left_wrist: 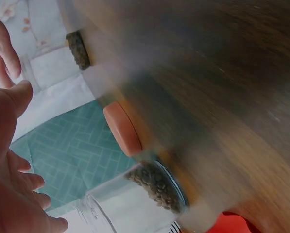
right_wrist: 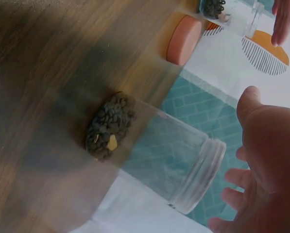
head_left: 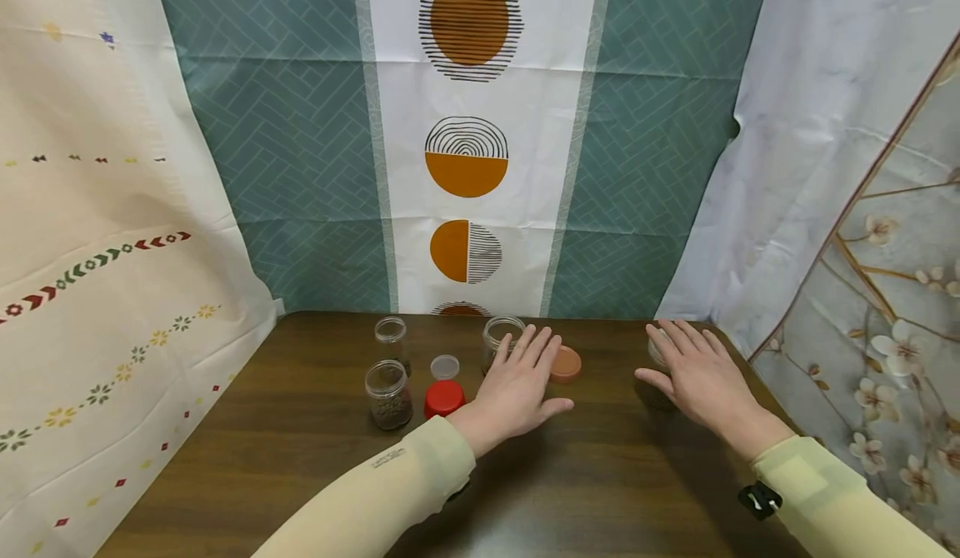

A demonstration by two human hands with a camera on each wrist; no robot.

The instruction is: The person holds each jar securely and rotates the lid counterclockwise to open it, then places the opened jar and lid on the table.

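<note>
My left hand (head_left: pixel 517 387), fingers extended, is above the table in front of an open clear jar (head_left: pixel 501 329). Small dark pieces cover the bottom of that jar, seen in the left wrist view. An orange-pink lid (head_left: pixel 567 364) lies beside it. On the right, my right hand (head_left: pixel 701 375) is spread near another lidless jar (right_wrist: pixel 169 150), which it partly hides in the head view. Dark pieces with a pale bit lie in this jar's base. Both hands hold nothing; a gap shows between the right hand and its jar.
Two more open jars stand on the left, one behind (head_left: pixel 390 333) and one in front (head_left: pixel 388 404) with dark contents. A red lid (head_left: pixel 445 398) and a small clear lid (head_left: pixel 445 366) lie near them. Patterned cloths (head_left: pixel 300 166) hang around the brown table (head_left: pixel 300 425).
</note>
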